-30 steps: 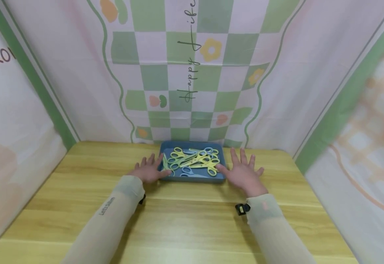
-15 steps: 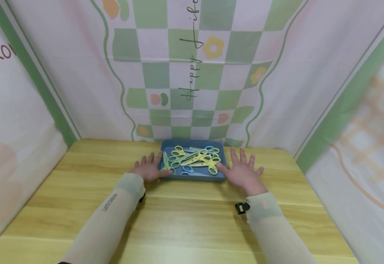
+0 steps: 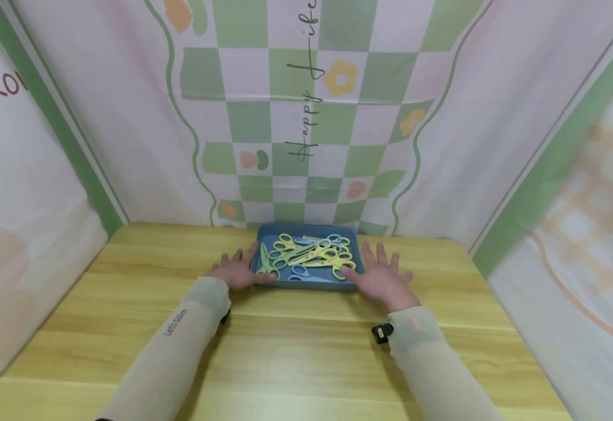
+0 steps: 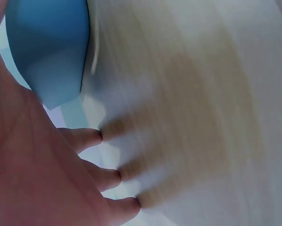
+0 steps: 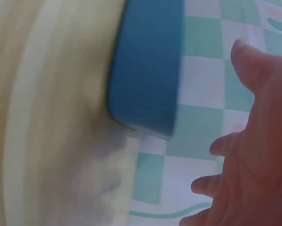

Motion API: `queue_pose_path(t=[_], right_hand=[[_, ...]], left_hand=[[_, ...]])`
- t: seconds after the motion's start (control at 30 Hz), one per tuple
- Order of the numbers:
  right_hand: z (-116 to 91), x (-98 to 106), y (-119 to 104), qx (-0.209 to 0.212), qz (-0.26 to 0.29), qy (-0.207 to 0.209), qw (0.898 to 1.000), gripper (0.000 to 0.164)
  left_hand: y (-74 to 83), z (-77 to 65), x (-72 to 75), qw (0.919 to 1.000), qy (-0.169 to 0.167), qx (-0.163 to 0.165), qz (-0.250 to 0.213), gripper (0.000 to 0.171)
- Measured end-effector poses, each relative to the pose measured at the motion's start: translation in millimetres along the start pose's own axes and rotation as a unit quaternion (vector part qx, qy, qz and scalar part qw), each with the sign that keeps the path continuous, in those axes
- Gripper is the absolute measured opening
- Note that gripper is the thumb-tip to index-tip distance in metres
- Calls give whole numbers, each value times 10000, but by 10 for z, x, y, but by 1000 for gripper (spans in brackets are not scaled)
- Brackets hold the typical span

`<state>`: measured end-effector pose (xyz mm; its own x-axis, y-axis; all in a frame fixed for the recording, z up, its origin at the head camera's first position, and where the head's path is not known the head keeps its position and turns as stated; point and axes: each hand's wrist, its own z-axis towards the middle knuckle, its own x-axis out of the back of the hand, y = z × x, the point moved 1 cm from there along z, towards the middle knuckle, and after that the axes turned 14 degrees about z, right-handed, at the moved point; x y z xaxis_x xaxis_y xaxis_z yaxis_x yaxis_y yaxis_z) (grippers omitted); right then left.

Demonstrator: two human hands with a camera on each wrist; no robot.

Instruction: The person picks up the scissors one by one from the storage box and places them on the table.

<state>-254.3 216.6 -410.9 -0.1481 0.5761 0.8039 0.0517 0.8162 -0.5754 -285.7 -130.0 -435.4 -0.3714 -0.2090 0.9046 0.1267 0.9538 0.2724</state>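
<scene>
A blue rectangular tray [image 3: 306, 285] sits at the back of the wooden table, holding several children's scissors [image 3: 317, 250] in yellow, green and light blue. At the tray's left end is my left hand [image 3: 235, 273], fingers spread and thumb across the near left corner. In the left wrist view its fingertips [image 4: 131, 205] meet the tabletop beside the tray wall [image 4: 51, 52]. My right hand [image 3: 382, 278] is spread at the opposite end, its thumb overlapping the near right corner. The right wrist view shows its fingers [image 5: 209, 185] a little away from the tray's end [image 5: 148, 75].
The wooden table [image 3: 296, 362] stretches from the tray toward me. Right behind the tray hangs a green-and-white checked cloth [image 3: 327, 158] with printed flowers and lettering. Printed cloth walls, left [image 3: 33, 245] and right [image 3: 575, 257], flank the table. A small black device [image 3: 382, 333] is strapped at my right wrist.
My right hand has shifted slightly left, nearer the tray, and its thumb overlaps the corner more. The left hand stays nearly in place. The tray and scissors look unmoved on the table.
</scene>
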Motion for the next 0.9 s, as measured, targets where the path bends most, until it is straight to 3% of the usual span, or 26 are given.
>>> queue_pose_path(t=[0.43, 0.9], right_hand=[[105, -139, 42, 138, -130, -213, 9996, 122], [176, -20, -76, 239, -271, -132, 9993, 115]], left_hand=[[-26, 97, -36, 9995, -249, 167, -27, 113], [-12, 84, -15, 9979, -505, 291, -265, 114]])
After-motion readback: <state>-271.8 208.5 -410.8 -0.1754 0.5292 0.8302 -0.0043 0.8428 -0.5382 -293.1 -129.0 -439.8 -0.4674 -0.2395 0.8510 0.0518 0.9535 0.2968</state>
